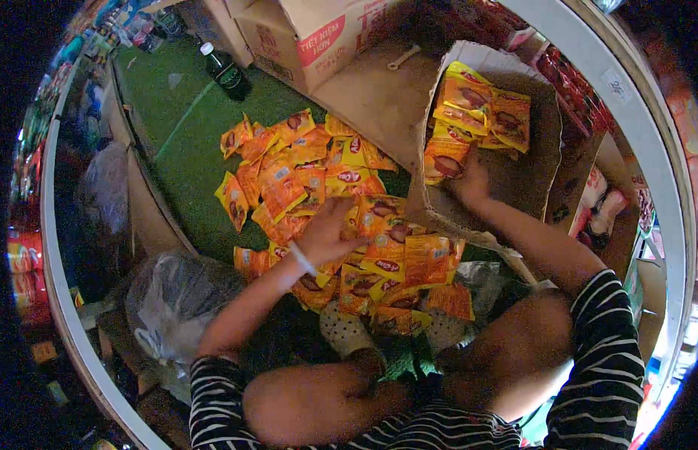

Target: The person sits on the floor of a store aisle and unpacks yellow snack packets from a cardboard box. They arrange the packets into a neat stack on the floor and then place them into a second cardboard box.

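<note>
A heap of orange and yellow snack packets [281, 187] is spread over the green mat in front of me. My left hand [330, 234], with a white band at its wrist, lies on the heap, fingers spread and thumb out to the right. My right hand [470, 186] reaches into an open cardboard box [514, 202] at the right. Its fingers are closed at the lower edge of an orange packet [445, 159], partly hidden by it. Other packets [510, 120] lie flat against the far side of that box.
A dark bottle with a white cap [223, 71] stands at the far left of the mat. Behind the heap is a large cardboard carton [311, 45]. A clear plastic bag [169, 300] sits at the left. My perforated shoes [345, 330] touch the near packets.
</note>
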`<state>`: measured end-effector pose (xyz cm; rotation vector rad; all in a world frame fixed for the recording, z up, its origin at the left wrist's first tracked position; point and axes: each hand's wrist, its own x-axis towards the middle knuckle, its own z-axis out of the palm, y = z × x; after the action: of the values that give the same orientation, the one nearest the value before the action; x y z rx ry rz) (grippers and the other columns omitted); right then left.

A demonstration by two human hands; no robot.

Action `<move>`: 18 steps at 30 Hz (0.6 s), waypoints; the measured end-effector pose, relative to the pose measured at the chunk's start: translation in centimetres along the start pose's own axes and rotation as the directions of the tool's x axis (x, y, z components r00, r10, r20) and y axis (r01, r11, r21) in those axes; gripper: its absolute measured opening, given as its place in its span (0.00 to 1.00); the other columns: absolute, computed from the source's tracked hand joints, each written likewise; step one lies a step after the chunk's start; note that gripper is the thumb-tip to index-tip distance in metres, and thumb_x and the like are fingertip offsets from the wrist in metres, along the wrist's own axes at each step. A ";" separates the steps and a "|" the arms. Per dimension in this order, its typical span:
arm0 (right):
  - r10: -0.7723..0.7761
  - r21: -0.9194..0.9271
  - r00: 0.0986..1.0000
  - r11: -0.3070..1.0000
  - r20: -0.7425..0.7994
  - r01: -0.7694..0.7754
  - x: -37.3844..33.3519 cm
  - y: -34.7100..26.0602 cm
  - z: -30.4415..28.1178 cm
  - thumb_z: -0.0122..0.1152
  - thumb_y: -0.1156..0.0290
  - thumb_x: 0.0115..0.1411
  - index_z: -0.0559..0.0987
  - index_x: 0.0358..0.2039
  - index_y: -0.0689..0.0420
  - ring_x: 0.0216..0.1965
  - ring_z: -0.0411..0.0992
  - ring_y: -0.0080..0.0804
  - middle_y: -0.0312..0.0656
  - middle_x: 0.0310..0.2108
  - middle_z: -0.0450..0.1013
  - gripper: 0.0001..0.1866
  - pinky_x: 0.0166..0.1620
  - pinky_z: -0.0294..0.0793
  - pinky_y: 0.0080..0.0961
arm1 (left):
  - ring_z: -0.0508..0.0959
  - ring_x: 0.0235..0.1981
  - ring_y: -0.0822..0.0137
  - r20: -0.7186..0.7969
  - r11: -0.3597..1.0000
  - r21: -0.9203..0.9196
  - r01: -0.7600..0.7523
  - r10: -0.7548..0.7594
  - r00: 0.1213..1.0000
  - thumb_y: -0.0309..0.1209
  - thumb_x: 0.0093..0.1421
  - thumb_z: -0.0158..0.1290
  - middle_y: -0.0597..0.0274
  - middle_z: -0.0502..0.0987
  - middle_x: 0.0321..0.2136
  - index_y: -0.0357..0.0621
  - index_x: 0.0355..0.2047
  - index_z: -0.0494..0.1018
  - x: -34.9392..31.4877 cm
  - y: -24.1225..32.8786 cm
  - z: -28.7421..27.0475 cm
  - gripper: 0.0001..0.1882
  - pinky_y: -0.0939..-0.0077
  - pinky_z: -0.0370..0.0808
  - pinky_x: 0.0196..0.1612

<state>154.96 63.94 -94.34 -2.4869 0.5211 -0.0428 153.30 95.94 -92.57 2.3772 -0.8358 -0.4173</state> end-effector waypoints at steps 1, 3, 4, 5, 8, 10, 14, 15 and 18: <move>0.009 -0.010 1.000 1.000 0.015 -0.009 0.6 0.7 0.1 0.70 0.55 0.42 0.41 0.62 0.63 0.43 0.72 0.52 0.53 0.44 0.71 0.57 0.45 0.72 0.39 | 0.59 0.57 0.40 0.044 1.000 0.010 -0.008 0.008 0.999 0.54 0.44 0.59 0.30 0.62 0.51 0.35 0.58 0.55 1.4 1.1 0.4 0.48 0.57 0.57 0.59; 0.025 -0.038 0.999 0.999 0.030 -0.024 1.7 3.0 0.0 0.72 0.57 0.39 0.37 0.62 0.64 0.44 0.71 0.53 0.54 0.46 0.70 0.62 0.46 0.71 0.39 | 0.57 0.58 0.36 0.114 0.996 0.087 -0.021 0.011 0.993 0.57 0.41 0.60 0.26 0.59 0.52 0.37 0.59 0.53 3.6 3.5 2.0 0.53 0.53 0.57 0.59; 0.016 0.125 0.994 0.992 0.107 -0.030 1.3 1.5 0.2 0.73 0.57 0.39 0.35 0.62 0.64 0.44 0.70 0.53 0.54 0.46 0.69 0.64 0.47 0.71 0.38 | 0.56 0.57 0.34 0.145 0.985 0.171 0.015 -0.040 0.989 0.58 0.39 0.61 0.25 0.57 0.53 0.38 0.59 0.53 3.6 3.3 3.1 0.54 0.51 0.57 0.58; -0.009 0.282 0.985 0.959 0.174 -0.041 0.4 -0.6 -0.5 0.73 0.56 0.38 0.33 0.62 0.64 0.45 0.70 0.53 0.55 0.46 0.69 0.65 0.47 0.71 0.38 | 0.55 0.57 0.31 0.163 0.966 0.255 0.044 -0.087 0.983 0.59 0.37 0.61 0.24 0.55 0.54 0.40 0.60 0.52 3.7 3.0 4.1 0.56 0.49 0.58 0.57; -0.021 0.121 0.991 0.993 0.130 0.005 -0.1 -1.4 0.2 0.73 0.57 0.37 0.38 0.62 0.62 0.47 0.68 0.49 0.55 0.49 0.67 0.63 0.49 0.69 0.35 | 0.57 0.54 0.29 0.166 0.907 0.422 0.001 -0.078 0.983 0.55 0.36 0.64 0.26 0.53 0.54 0.43 0.58 0.56 4.4 2.9 7.1 0.52 0.47 0.61 0.55; -0.011 -0.209 1.000 0.978 0.010 0.013 1.1 1.2 1.0 0.73 0.58 0.36 0.45 0.62 0.60 0.49 0.67 0.46 0.54 0.50 0.66 0.59 0.51 0.68 0.33 | 0.59 0.52 0.31 0.114 0.953 0.303 -0.024 -0.011 0.993 0.49 0.35 0.66 0.30 0.54 0.52 0.45 0.56 0.60 5.3 3.6 7.3 0.49 0.48 0.62 0.53; -0.012 0.135 0.819 0.988 0.574 -0.080 3.0 0.7 -1.9 0.69 0.67 0.38 0.67 0.52 0.55 0.49 0.68 0.36 0.41 0.49 0.70 0.37 0.49 0.69 0.31 | 0.62 0.50 0.38 -0.036 0.996 0.079 -0.028 0.031 0.999 0.39 0.34 0.69 0.38 0.58 0.48 0.46 0.53 0.64 3.5 3.6 5.7 0.44 0.52 0.65 0.51; -0.064 0.013 0.764 0.997 0.642 0.073 3.2 0.1 -3.0 0.67 0.70 0.39 0.73 0.48 0.54 0.49 0.68 0.33 0.38 0.48 0.71 0.31 0.48 0.70 0.30 | 0.62 0.50 0.40 -0.068 0.997 0.068 -0.025 0.029 0.997 0.38 0.34 0.69 0.39 0.59 0.47 0.46 0.53 0.64 3.1 3.7 5.5 0.43 0.53 0.65 0.51; 0.016 -0.036 0.694 0.999 0.719 0.014 3.2 -3.1 -7.0 0.62 0.71 0.43 0.71 0.48 0.54 0.45 0.69 0.36 0.39 0.45 0.71 0.27 0.45 0.71 0.32 | 0.63 0.51 0.46 -0.058 0.987 -0.158 0.034 -0.043 0.997 0.36 0.33 0.70 0.45 0.61 0.47 0.44 0.51 0.66 3.0 3.5 3.9 0.42 0.57 0.65 0.51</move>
<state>157.98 61.20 -87.08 -2.2805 0.1711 0.9269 152.09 90.16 -93.78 2.2513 -0.7039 -0.4088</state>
